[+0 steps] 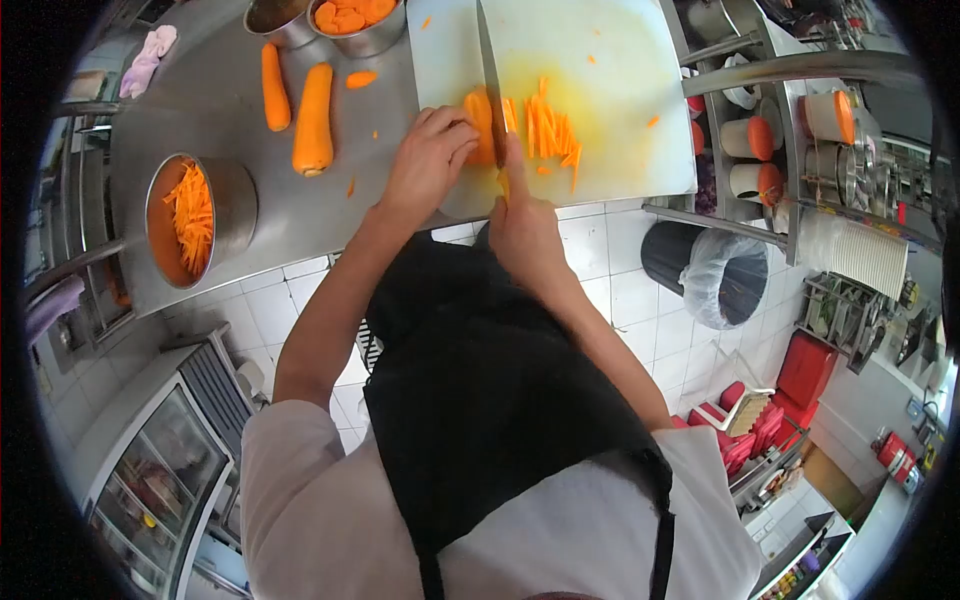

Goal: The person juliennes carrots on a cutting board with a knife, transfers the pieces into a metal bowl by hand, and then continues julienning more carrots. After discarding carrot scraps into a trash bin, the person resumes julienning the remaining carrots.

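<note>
On the white cutting board [620,90], my right hand [525,225] is closed round a knife's handle, its index finger stretched along the blade. The knife [489,60] points away from me and meets the right side of a stack of carrot slices [479,125]. Against the left side of that stack, my left hand [430,160] rests with its fingers bent and pressed on the slices. Thin carrot strips [548,130] lie to the right of the blade. Some yellow-orange stain marks the board around them.
Two peeled carrots [313,120] lie on the steel table [350,215]. A pot [235,210] of carrot strips stands at the left, and a bowl [375,42] of carrot slices at the back. Below the table's right side is a lined bin [700,265].
</note>
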Available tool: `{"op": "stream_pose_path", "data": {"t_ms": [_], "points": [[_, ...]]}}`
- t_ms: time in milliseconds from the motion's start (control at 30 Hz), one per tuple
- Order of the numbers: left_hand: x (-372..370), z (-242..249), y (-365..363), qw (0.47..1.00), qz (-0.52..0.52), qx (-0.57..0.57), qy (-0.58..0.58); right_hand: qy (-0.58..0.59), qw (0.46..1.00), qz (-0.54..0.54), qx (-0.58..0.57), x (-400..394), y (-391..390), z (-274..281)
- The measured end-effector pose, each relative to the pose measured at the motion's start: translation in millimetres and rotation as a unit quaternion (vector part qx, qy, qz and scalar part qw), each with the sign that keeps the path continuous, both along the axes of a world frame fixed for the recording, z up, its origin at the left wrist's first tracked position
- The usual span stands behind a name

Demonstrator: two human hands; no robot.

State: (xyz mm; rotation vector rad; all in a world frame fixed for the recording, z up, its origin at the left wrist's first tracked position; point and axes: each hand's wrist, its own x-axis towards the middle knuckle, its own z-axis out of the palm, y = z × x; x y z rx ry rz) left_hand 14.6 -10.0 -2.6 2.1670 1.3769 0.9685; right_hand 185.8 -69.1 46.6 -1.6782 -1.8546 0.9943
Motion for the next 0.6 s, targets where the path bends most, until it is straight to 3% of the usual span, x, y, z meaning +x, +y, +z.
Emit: {"op": "stream_pose_path", "data": {"t_ms": [33,133,233,367,500,600], "points": [[0.2,0.8,-0.5,1.000,0.003,-0.001,0.000,0.004,1.000,-0.005,0.012,-4.6,2.6,-2.5],[-0.3,4.1,2.1,1.000,0.001,0.002,0.002,-0.039,0.990,0.012,-0.138,6.8,12.2,36.1],[-0.8,-0.7,0.0,1.000,0.000,0.002,-0.004,-0.004,0.999,0.018,0.048,9.9,-9.5,6.3],[0.0,3.6,1.5,1.000,0.010,-0.003,-0.002,-0.020,1.000,0.007,0.014,-0.3,6.1,-12.5],[-4.9,-4.0,0.9,0.995,0.020,-0.084,-0.054,-0.014,0.999,0.009,-0.040,20.3,12.1,12.6],[-8.3,-0.8,5.7,0.999,0.016,0.036,0.031,-0.015,0.999,0.007,-0.037,27.0,13.1,20.6]]}}
